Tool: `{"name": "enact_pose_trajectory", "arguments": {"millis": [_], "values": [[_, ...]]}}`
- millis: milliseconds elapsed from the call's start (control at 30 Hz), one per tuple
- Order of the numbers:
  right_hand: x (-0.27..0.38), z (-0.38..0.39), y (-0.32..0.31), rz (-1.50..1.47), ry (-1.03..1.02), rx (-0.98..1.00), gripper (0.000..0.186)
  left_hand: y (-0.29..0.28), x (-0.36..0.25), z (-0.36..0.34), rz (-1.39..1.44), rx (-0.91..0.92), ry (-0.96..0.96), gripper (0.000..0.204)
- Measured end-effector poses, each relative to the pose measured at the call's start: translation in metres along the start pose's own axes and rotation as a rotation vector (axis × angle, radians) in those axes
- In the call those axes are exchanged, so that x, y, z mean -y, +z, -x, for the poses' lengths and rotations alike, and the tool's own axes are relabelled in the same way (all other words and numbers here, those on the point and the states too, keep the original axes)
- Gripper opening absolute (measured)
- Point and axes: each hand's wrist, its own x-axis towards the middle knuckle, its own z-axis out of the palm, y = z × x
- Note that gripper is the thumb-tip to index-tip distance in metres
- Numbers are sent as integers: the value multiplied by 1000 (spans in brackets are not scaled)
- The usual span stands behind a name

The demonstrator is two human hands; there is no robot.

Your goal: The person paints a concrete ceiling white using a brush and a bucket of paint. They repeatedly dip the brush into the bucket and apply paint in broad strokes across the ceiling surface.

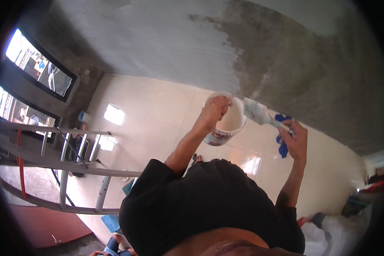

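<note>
My left hand [216, 112] is closed on the rim of a white paint bucket [219, 138], carrying it in front of my chest. Pale, whitish paint [232, 120] shows inside. In my right hand [297, 143] is a wide flat paintbrush [257, 112], gripped by its handle. Its whitened bristle end points left and lies just right of the bucket's rim. Beyond both hands rises a wall, with a whitish coated part [166, 47] on the left and bare grey-brown plaster [294, 64] on the right.
A ladder [109, 172] stands at left, close to my left arm. Behind it are two windows [55, 83] and a small blue-white container [84, 116]. Blue items [282, 150] show below my right hand. Whitish sheeting [335, 232] lies lower right. Part of another person [115, 245] appears lower left.
</note>
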Motion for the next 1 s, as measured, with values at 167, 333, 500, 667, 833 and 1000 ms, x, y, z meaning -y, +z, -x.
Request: {"name": "enact_pose_trajectory", "arguments": {"millis": [167, 333, 500, 667, 833, 1000], "values": [[39, -17, -13, 305, -144, 38, 18, 15, -38, 2, -39, 19, -2, 23], [47, -44, -9, 315, -307, 120, 17, 30, -67, 2, -176, 34, 1, 24], [38, -80, 22, 515, -505, 258, 17, 42, -73, -13, -301, 80, -19, 27], [7, -103, 47, 637, -503, 406, 14, 57, -71, -21, -347, 108, -80, 28], [-13, -123, 56, 743, -418, 485, 10, 71, -65, -40, -338, 141, -87, 29], [-36, -131, 68, 823, -485, 533, 10, 70, -52, -53, -290, 155, -122, 30]]}}
